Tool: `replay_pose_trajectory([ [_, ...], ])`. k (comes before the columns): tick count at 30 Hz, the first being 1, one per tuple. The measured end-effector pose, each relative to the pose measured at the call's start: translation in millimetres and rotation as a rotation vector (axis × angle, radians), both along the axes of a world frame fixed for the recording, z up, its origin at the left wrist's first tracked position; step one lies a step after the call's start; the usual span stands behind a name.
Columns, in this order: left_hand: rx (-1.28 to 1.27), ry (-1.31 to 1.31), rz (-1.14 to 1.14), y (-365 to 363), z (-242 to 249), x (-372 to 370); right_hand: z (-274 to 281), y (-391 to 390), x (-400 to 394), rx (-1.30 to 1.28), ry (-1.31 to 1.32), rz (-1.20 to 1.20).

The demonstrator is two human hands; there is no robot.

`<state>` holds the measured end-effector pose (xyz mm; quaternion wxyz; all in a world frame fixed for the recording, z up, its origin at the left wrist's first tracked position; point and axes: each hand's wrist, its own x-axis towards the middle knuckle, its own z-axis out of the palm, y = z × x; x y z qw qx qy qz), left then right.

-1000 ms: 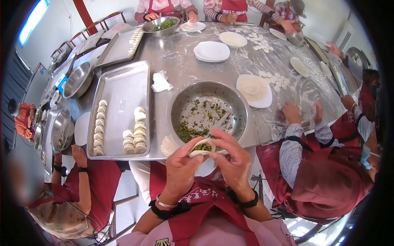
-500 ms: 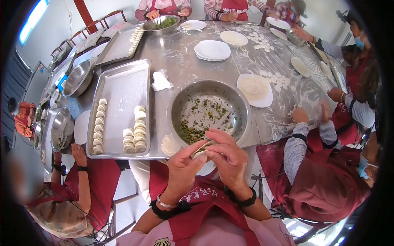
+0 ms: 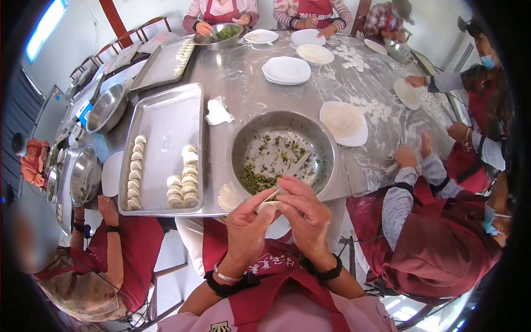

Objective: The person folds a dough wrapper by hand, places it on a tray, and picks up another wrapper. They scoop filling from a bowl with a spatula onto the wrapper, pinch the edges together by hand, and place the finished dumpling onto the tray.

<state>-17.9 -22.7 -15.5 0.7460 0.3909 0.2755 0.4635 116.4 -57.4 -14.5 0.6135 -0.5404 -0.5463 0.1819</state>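
Between both hands is a dumpling (image 3: pixel 267 207), its pale wrapper folded over with green filling partly visible at the top. My left hand (image 3: pixel 247 224) pinches it from the left with thumb and fingertips. From the right, my right hand (image 3: pixel 305 217) grips the same dumpling, fingers bent over its top edge. Just beyond them stands a steel bowl (image 3: pixel 331 160) holding chopped green filling (image 3: pixel 256 179) and a light-coloured spoon or spatula (image 3: pixel 298 165). Left of the bowl, near the table edge, lies a round wrapper (image 3: pixel 228 197), partly hidden by my left hand.
A metal tray (image 3: pixel 166 116) with rows of finished dumplings (image 3: pixel 189 180) sits at left. A crumpled white tissue (image 3: pixel 219 110), stacked plates (image 3: pixel 286 70) and a plate of wrappers (image 3: pixel 344 122) lie around the bowl. Co-workers sit close on both sides; one person's hands (image 3: pixel 406 156) work at right.
My fingers have shifted slightly and the wrapper is folded further over the filling. At the back, a white plate now lies before the person in striped sleeves. The co-worker's hands at right have moved.
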Motion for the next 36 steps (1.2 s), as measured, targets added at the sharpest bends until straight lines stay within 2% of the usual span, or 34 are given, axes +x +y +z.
replay_pose_trajectory([
  [2, 0.019, 0.010, 0.004, 2.7, -3.3, 0.7, 2.1, 3.3, 1.2, -0.021, 0.018, 0.004],
  [7, -0.006, 0.016, 0.036, 16.1, 1.9, 6.5, 2.7, 20.2, 10.9, -0.088, 0.283, -0.076],
  [13, -0.057, -0.066, 0.101, 24.2, 7.9, 11.0, -12.7, 23.5, 26.8, -0.196, -0.141, -0.258],
  [19, -0.029, -0.117, 0.139, 19.0, 1.6, 14.1, -3.7, 13.8, -2.7, -0.265, 0.433, -0.034],
  [28, -0.019, -0.116, 0.127, 13.4, -2.3, 12.7, -13.7, 14.2, -17.3, -0.141, 0.606, -0.016],
  [36, -0.019, -0.093, 0.100, 7.7, -0.5, 12.8, -5.4, 12.7, -18.7, -0.057, 0.356, -0.113],
])
